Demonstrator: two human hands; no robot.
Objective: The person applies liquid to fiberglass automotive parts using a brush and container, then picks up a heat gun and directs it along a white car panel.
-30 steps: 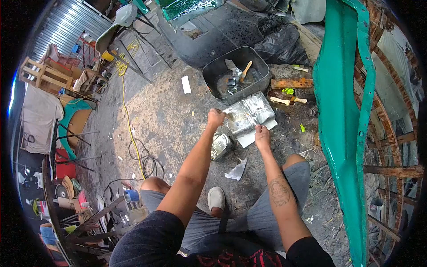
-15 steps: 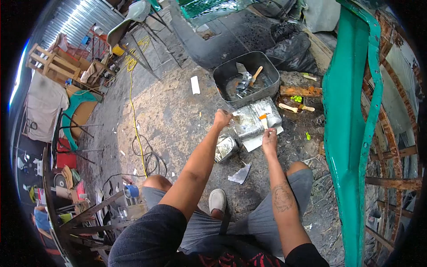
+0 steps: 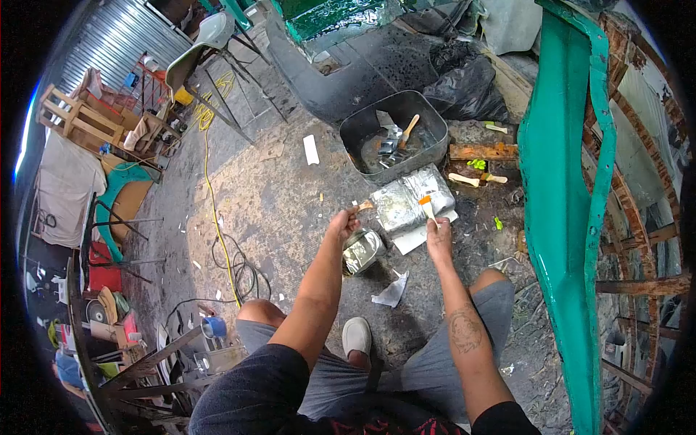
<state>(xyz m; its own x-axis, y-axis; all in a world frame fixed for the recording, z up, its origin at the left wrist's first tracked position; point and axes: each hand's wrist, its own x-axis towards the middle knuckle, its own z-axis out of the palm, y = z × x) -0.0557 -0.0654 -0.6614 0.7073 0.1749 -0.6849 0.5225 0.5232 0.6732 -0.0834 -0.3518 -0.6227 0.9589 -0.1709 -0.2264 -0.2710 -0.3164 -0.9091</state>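
Observation:
My right hand (image 3: 438,239) is closed on a paintbrush (image 3: 426,204) with a pale handle and an orange band. That brush is over the near right part of a silvery, foil-like block (image 3: 399,205), with a white sheet (image 3: 411,241) under its near edge. My left hand (image 3: 342,223) pinches a short wooden stick (image 3: 364,206), which points toward the block's left corner; whether it touches is unclear. Just below this hand, an open container (image 3: 362,250) with a shiny inside stands on the floor. A torn whitish scrap (image 3: 391,290) lies nearby.
Behind the block stands a black tub (image 3: 353,156) holding a wooden-handled brush (image 3: 410,129) and metallic scraps. More brushes (image 3: 464,179) lie to the right, beside a long green panel (image 3: 554,181). A yellow cord (image 3: 211,181) crosses the floor at left.
My left hand has drawn back from the block, down and left, and its stick now shows. My right hand stays near the same spot with the paintbrush. The view has shifted slightly.

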